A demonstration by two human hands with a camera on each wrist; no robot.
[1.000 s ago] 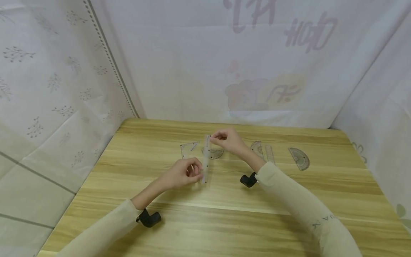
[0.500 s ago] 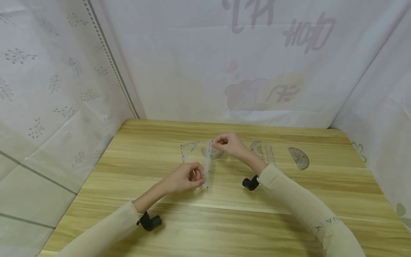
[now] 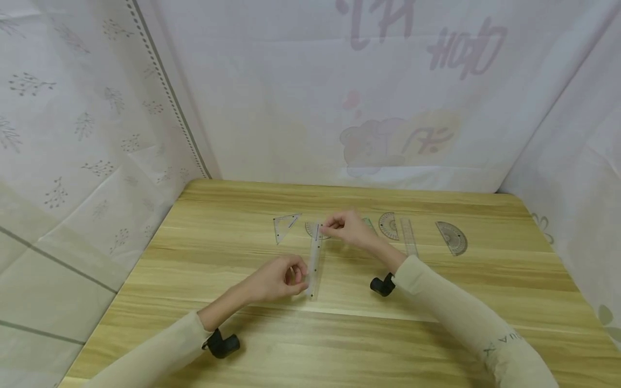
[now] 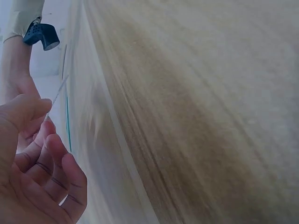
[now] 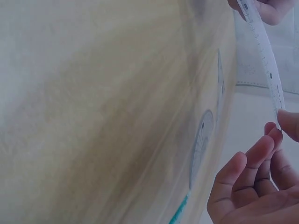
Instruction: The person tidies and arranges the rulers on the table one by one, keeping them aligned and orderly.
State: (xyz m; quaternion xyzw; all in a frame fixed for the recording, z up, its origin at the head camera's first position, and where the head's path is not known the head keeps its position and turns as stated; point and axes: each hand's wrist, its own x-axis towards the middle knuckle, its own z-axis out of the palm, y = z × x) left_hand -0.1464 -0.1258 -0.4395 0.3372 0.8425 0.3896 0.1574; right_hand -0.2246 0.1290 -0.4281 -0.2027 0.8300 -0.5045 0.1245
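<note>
A clear plastic ruler (image 3: pixel 315 261) with black marks is held lengthwise above the table in the head view. My left hand (image 3: pixel 281 277) pinches its near end between thumb and fingertips. At the far end, the thumb and fingers of my right hand (image 3: pixel 350 229) pinch it too. Seen from the right wrist, the ruler (image 5: pixel 266 56) spans from one hand to the other and bows slightly. The left wrist view shows only a thin edge of the ruler (image 4: pixel 59 93). Behind its far end lies a clear protractor (image 3: pixel 310 229), partly covered by ruler and fingers.
A clear set square (image 3: pixel 277 231) lies left of that protractor. A green-edged piece (image 3: pixel 370 223) shows partly behind my right hand. Further right lie a second protractor (image 3: pixel 388 227), a short clear ruler (image 3: pixel 408 236) and a third protractor (image 3: pixel 452 238) on the wooden table (image 3: pixel 310 350).
Both hands have drawn the ruler toward the near side of the table. More of the protractor, set square and green-edged piece is uncovered. The pinch at each end stays the same.
</note>
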